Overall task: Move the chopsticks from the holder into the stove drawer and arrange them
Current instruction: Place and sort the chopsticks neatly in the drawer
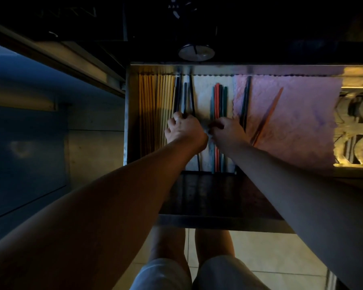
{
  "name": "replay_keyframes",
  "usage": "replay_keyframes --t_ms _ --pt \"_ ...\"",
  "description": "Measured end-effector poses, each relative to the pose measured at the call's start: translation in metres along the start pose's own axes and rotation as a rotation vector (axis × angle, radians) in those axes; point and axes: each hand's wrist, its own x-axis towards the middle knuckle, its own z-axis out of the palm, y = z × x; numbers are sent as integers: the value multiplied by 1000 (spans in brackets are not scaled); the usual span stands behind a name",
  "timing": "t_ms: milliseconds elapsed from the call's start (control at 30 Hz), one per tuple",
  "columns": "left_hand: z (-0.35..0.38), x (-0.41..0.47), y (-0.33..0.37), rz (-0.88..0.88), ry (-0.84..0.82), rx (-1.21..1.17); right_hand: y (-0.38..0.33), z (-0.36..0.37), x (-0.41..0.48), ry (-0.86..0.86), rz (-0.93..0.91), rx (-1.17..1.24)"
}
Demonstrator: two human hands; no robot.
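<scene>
Pulled-out metal stove drawer (132, 122), lit from inside, lined with a white textured cloth (203, 95) in the middle and a pink textured cloth (298, 122) over the right part. Packed tight along the drawer's left edge: a row of yellow wooden chopsticks (153, 109), all parallel, running front to back. Just right of those, a few thin black chopsticks (184, 97), splayed a bit at the far ends. On the white cloth near the middle, a neat bunch of red and dark green chopsticks (218, 99) lying side by side. Further right, on the pink cloth's left edge, a dark pair of chopsticks (246, 97), and well apart from that, a reddish-brown pair (268, 116) lying tilted toward the drawer's right side.

Left hand (183, 127) down on the black ones, grip curled over their middles, ring on one finger. Right hand (226, 130) over the red and green bunch, fingers bent and pinching at them, covering their middle stretch.

Beyond the drawer's back edge, up on the dark counter, a round dark holder (196, 52) with one dark stick showing in it. Tiled floor (260, 258) and the person's knees below the drawer's front edge.
</scene>
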Motion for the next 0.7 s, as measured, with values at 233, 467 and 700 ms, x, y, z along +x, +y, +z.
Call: replay_keyframes --t_ms 233,467,700 --pt "1 -14 8 180 -36 -250 8 -15 2 25 42 69" --pt "7 -15 51 345 -153 -297 25 -41 9 149 -11 69" --pt "27 -2 46 388 -120 -129 39 -51 21 248 -109 -132"
